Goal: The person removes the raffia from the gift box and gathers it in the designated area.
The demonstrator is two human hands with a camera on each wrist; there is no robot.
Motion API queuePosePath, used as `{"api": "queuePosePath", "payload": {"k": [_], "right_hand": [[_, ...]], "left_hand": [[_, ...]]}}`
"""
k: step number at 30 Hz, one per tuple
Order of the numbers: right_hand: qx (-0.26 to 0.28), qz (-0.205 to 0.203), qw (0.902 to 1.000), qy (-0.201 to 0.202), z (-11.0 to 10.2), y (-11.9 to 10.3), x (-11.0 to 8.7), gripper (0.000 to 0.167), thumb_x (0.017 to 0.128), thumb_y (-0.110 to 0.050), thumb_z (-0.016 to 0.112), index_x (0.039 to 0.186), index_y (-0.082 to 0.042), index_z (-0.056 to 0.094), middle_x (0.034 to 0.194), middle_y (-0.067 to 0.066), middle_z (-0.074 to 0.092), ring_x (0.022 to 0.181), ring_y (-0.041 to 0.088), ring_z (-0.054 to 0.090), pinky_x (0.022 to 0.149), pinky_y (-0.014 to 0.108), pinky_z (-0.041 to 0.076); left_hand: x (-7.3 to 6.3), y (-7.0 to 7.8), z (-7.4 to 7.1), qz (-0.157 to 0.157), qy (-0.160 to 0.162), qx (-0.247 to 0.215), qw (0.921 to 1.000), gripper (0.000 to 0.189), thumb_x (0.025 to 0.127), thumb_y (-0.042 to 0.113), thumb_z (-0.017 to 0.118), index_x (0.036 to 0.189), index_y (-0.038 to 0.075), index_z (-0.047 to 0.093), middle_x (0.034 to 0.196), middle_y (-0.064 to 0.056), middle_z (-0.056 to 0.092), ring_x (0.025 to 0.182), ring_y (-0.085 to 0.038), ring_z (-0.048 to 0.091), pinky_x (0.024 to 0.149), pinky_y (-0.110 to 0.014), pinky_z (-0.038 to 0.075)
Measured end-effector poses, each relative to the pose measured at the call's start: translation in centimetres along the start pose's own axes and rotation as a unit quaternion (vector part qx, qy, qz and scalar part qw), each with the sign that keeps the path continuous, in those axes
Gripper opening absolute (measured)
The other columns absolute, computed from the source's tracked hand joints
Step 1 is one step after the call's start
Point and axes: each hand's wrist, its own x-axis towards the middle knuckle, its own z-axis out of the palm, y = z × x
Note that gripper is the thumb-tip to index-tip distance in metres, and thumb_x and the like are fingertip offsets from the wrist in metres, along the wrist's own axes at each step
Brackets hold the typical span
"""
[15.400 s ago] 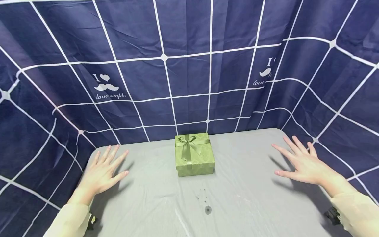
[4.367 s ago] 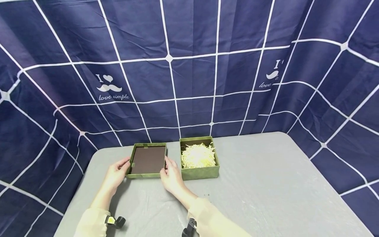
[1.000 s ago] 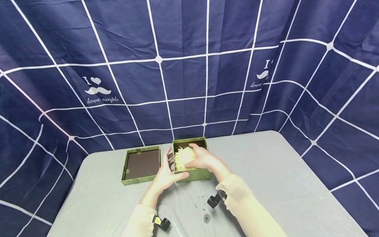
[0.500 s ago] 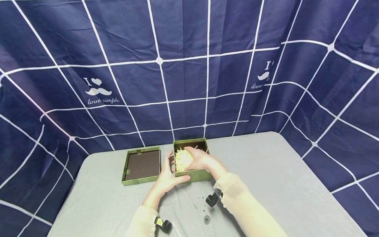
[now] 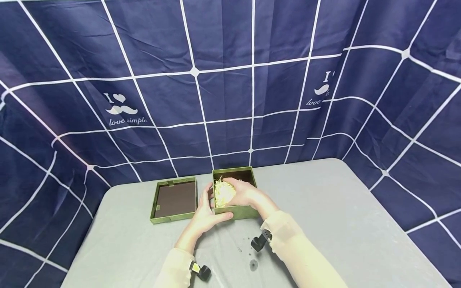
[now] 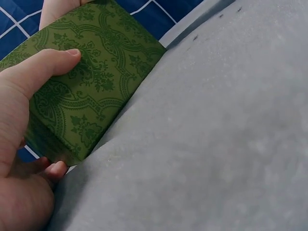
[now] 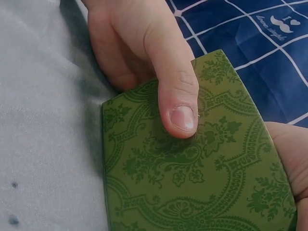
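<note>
My left hand (image 5: pixel 202 216) holds the front left corner of the open green gift box (image 5: pixel 243 213). In the left wrist view its thumb lies on the patterned face of the box (image 6: pixel 101 67), while other fingers bend round the side and lower edge. My right hand (image 5: pixel 246 194) reaches over the front rim into the box, against pale yellow shredded paper (image 5: pixel 224 194) bunched at the left. Its fingertips are hidden in the box, so their hold cannot be seen. The right wrist view catches part of it beyond the rim, with the left hand (image 7: pixel 159 62) nearer.
Left of the box, the green lid (image 5: pixel 173 219) lies inside up, showing its dark brown lining. Both sit on a grey-covered table (image 5: pixel 324 216). A dark blue curtain (image 5: pixel 230 96) with white lines stands behind and at the sides. Dark spots mark the cloth in front.
Earlier the box was closed with a ribboned lid; both hands later held the lid at the left. Over the last second, my right hand has moved slightly left and deeper into the shredded paper.
</note>
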Motion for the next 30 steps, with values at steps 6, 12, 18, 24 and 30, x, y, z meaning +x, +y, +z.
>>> {"api": "queuePosePath", "payload": {"k": [6, 12, 18, 24, 30], "right_hand": [[0.006, -0.006, 0.9999, -0.009, 0.05, 0.08, 0.34, 0.099, 0.079, -0.009, 0.097, 0.165, -0.016, 0.048, 0.156, 0.016, 0.061, 0.141, 0.037, 0.057, 0.116, 0.055, 0.047], [0.012, -0.005, 0.9998, -0.016, -0.07, 0.09, 0.39, 0.093, 0.080, -0.007, 0.097, 0.161, -0.014, 0.053, 0.156, 0.015, 0.061, 0.142, 0.036, 0.056, 0.118, 0.054, 0.045], [0.010, -0.021, 0.9990, -0.038, -0.24, 0.21, 0.56, 0.082, 0.083, -0.007, 0.094, 0.156, -0.009, 0.059, 0.152, 0.013, 0.063, 0.139, 0.034, 0.058, 0.117, 0.053, 0.045], [0.017, -0.017, 0.9985, -0.049, -0.43, 0.07, 0.44, 0.073, 0.084, -0.004, 0.092, 0.150, -0.006, 0.063, 0.146, 0.011, 0.067, 0.130, 0.029, 0.061, 0.113, 0.051, 0.048], [0.027, -0.017, 0.9981, -0.053, -0.59, -0.09, 0.28, 0.072, 0.085, 0.000, 0.091, 0.150, -0.008, 0.063, 0.146, 0.009, 0.067, 0.128, 0.027, 0.062, 0.113, 0.050, 0.049]], "left_hand": [[-0.07, 0.14, -0.13, -0.006, 0.004, 0.002, 1.0000, 0.132, 0.077, 0.028, 0.101, 0.175, 0.017, 0.013, 0.169, -0.016, 0.033, 0.150, -0.031, 0.042, 0.112, -0.047, 0.046], [-0.13, 0.22, -0.09, -0.006, 0.000, 0.007, 1.0000, 0.133, 0.077, 0.029, 0.102, 0.175, 0.019, 0.012, 0.171, -0.016, 0.032, 0.150, -0.032, 0.043, 0.111, -0.045, 0.048], [-0.16, 0.27, -0.13, -0.006, 0.006, 0.010, 0.9999, 0.133, 0.076, 0.030, 0.102, 0.174, 0.019, 0.014, 0.169, -0.016, 0.034, 0.153, -0.032, 0.041, 0.115, -0.049, 0.046], [-0.22, 0.50, -0.13, -0.013, 0.004, 0.001, 0.9999, 0.133, 0.076, 0.030, 0.103, 0.175, 0.022, 0.014, 0.172, -0.012, 0.034, 0.157, -0.030, 0.037, 0.118, -0.050, 0.043], [-0.23, 0.67, -0.04, -0.007, 0.003, -0.006, 0.9999, 0.132, 0.076, 0.030, 0.102, 0.174, 0.021, 0.015, 0.172, -0.012, 0.036, 0.155, -0.031, 0.041, 0.117, -0.051, 0.044]]}}
